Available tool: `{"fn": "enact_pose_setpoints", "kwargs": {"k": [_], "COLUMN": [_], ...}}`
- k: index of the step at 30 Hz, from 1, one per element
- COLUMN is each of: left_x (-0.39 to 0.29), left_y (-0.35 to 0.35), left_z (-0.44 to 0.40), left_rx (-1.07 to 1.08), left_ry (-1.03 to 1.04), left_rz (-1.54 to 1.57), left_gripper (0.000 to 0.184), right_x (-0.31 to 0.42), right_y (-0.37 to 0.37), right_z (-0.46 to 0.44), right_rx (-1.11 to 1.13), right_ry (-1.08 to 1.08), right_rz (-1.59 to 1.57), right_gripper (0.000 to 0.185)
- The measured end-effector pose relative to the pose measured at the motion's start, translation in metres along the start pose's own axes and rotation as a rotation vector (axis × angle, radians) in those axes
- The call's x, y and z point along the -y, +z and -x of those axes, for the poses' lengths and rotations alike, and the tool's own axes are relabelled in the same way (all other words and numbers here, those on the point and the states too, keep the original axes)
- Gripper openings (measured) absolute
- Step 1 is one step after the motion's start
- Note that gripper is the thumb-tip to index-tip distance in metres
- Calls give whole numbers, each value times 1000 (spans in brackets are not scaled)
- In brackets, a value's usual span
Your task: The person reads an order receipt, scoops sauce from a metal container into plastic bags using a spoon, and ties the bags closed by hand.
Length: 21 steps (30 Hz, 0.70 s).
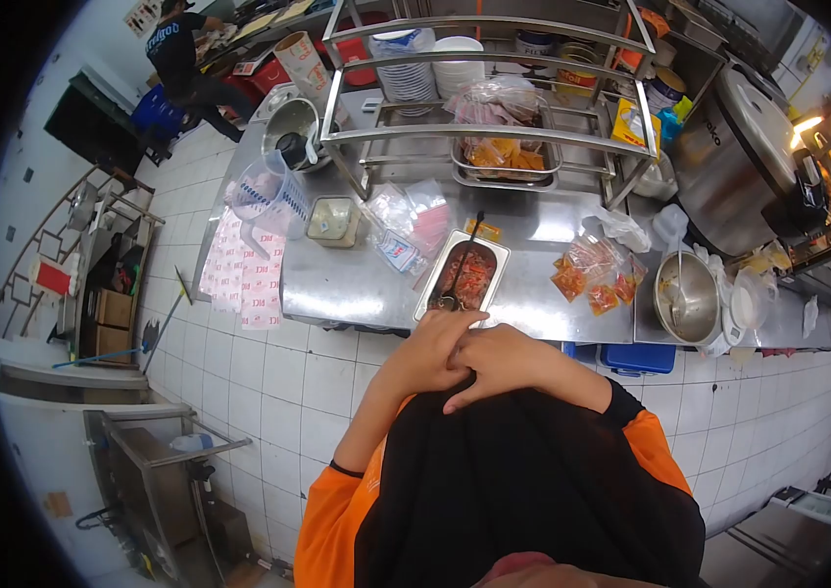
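Observation:
My left hand (425, 355) and my right hand (513, 361) are together in front of my chest, at the near edge of the steel counter. Their fingers overlap and are closed around each other; some fingertips are hidden, and no object shows between them. Just beyond them is a rectangular metal pan (501, 265) of chopped reddish food (474, 272). A dark-handled ladle (462, 265) leans in the pan, its bowl near my left fingers. Clear plastic bags (406, 220) lie behind the pan to the left. On its right are small tied bags of orange sauce (600, 274).
A steel bowl (685, 304) with a utensil stands at right, near a large cooker (729, 157). Left are a lidded container (333, 221), a clear jug (273, 196) and printed wrapping paper (239, 265). A steel rack (494, 132) rises behind. Another person (185, 59) works far left.

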State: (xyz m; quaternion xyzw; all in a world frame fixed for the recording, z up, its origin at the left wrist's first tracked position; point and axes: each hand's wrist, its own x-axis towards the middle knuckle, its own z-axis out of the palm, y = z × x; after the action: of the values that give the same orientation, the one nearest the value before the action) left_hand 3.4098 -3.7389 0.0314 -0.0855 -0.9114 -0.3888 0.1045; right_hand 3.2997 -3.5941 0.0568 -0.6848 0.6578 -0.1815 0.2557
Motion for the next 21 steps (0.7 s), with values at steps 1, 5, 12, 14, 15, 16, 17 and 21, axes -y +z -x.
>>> {"fn": "enact_pose_setpoints", "kwargs": {"k": [1,5,12,14,15,16,17,21], "left_x": [-1,-1,12,24,32,40,45,48], "left_y": [-3,-15,-14,-14,-12,-10,-9,-6], "left_z": [0,6,23,34,41,48,52,58], "left_rx": [-1,-5,-333,-426,-488,-549,-611,-792], "left_ry": [14,-109,-157,-210,-241,-270,-298,-375], "left_rz": [5,170,14,-69,-17,36,91,373], "left_gripper": [69,64,58,62,63,65,66,67], "right_x": [-3,-5,-17,-48,-73,-98,-117,-139], "right_y": [0,-10,-5,-1,3,8,14,22], "right_z": [1,-3,-14,-26,-37,-48,-55,-68], "right_rx": [-4,-13,-433,-731,-928,-1115,-1028,-824], "right_ry": [-14,-50,125,239,281,319,476,683], "right_rz": [-16,2,-507,-704,-465,-216,-57,180], "right_gripper": [68,69,32,25,30,36,38,51]}}
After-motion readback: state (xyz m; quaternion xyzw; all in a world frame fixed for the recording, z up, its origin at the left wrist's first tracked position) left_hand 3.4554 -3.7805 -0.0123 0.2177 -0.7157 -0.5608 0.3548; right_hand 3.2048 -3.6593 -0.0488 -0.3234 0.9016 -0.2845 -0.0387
